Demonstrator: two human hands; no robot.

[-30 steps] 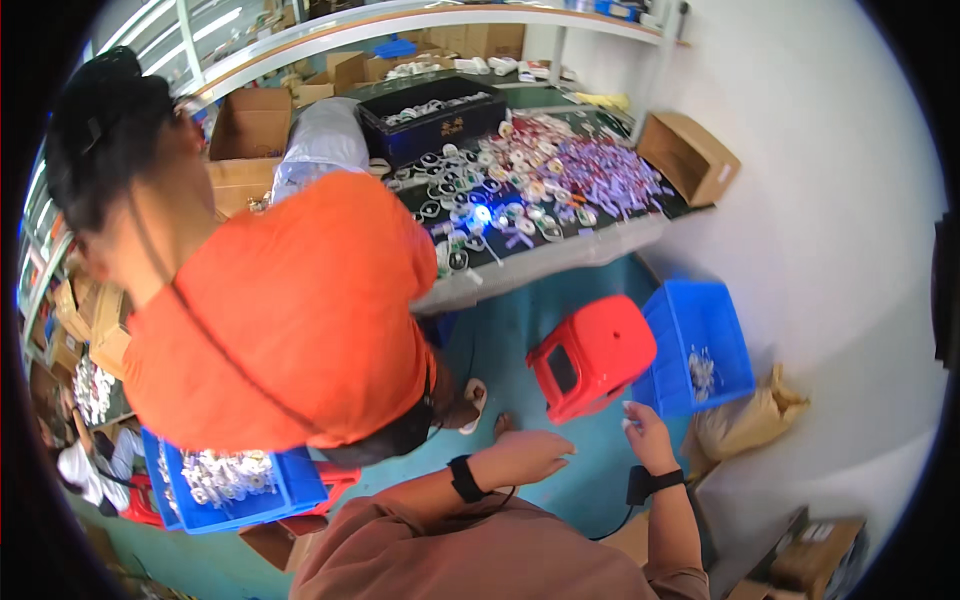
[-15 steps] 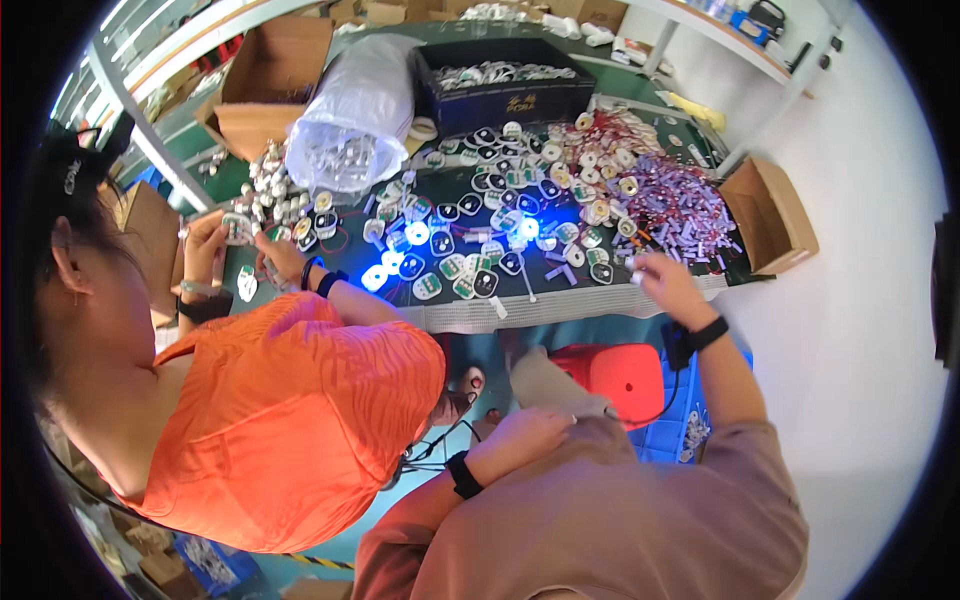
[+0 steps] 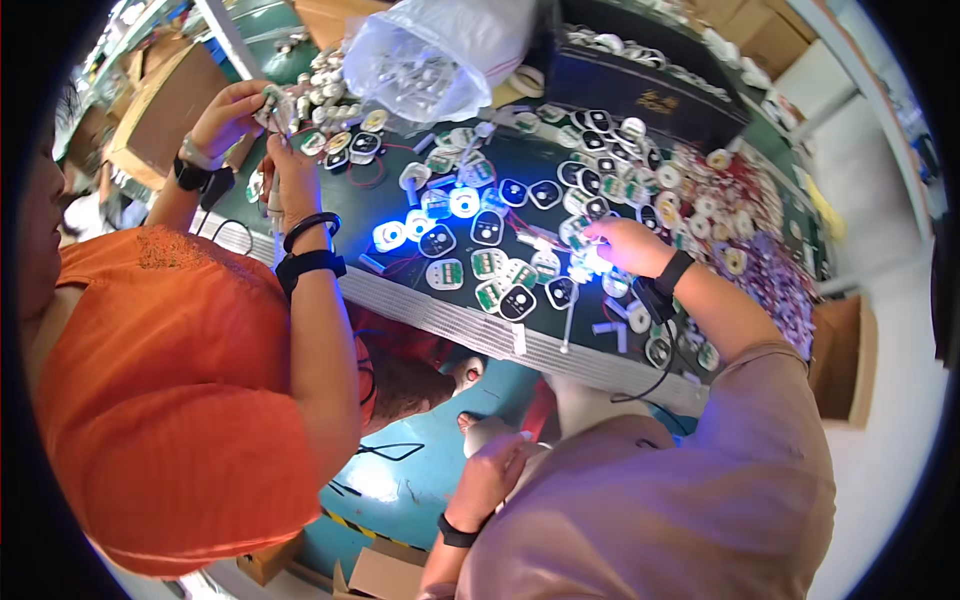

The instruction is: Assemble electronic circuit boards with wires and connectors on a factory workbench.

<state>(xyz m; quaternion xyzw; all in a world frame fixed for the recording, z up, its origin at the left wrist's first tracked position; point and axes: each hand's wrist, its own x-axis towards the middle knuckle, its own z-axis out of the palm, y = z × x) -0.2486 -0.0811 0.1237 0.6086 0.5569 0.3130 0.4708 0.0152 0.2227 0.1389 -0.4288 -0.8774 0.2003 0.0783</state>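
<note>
My right hand (image 3: 632, 247) reaches over the parts on the table, fingertips bent down and drawn together beside a blue-glowing light module (image 3: 588, 264). Glare and the fingers hide what is between them. Low in front of my body, my left hand (image 3: 490, 482) rests by my lap with its fingers curled; anything inside the curl is hidden. Near my right hand lie white housings with green circuit boards (image 3: 488, 263), black-faced round-cornered housings (image 3: 517, 302) and small lilac cylinders (image 3: 610, 333). A thin white stick (image 3: 569, 320) points toward the table edge.
To my left a co-worker in orange (image 3: 190, 400) holds a small part in both hands (image 3: 290, 170). Behind the parts stand an open plastic bag (image 3: 420, 75) and a black box (image 3: 650, 90). Red-wired lilac pieces (image 3: 770, 300) heap up at right, beside a cardboard box (image 3: 845, 360).
The view has turned and come closer to the table. My right hand has gone from the table's right front leftward to the glowing module. My left hand stays by my lap, fingers more curled.
</note>
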